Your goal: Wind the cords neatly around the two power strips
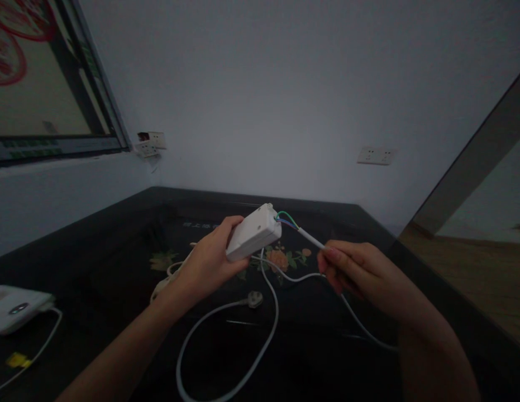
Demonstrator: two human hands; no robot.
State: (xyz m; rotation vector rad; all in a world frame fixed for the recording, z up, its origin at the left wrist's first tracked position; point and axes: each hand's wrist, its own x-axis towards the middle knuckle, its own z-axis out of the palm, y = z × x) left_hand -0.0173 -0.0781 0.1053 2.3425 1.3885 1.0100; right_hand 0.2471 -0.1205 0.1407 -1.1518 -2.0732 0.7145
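Observation:
My left hand (213, 251) is wrapped round a white rectangular plastic box (253, 231), raised above the black table and tilted up to the right. It looks like a power strip or adapter housing, though I cannot tell which. Green and bluish wires (288, 219) run from its right end into a white sheathed cable (310, 239). That cable is pinched between the thumb and fingers of my right hand (352, 265). Below, a white cord lies in a loop with a plug (254, 300) at one end. A paler coiled cord (172, 273) is partly hidden behind my left hand.
The black table (327, 357) has a printed flower pattern. At its left stands a white device (19, 308) with a cord and a yellow tag (18, 360). Wall sockets (375, 156) are at the back right, and more sockets (148, 146) hang near the window at left.

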